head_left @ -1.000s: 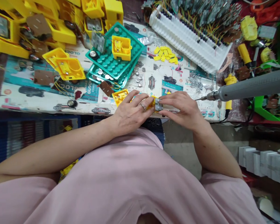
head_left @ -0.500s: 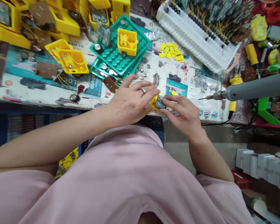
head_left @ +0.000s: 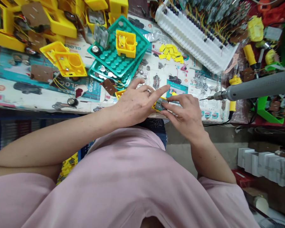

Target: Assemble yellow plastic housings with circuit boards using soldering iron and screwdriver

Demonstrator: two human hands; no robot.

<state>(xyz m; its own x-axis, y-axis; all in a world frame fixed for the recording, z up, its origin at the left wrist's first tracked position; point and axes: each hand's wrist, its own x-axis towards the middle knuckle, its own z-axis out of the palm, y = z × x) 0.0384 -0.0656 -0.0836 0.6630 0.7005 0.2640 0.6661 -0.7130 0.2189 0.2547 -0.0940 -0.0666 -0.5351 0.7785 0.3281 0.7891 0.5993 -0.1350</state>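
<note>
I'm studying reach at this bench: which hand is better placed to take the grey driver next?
Probably the right hand: it is nearer the grey driver, though it holds the small yellow-and-grey piece. The left hand is farther off, on that piece's other side.

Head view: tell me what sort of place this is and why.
Probably an electronics assembly workshop: yellow housings lie piled on the bench, a white rack holds wired parts, and a grey screwdriver-like tool points in from the right.
</note>
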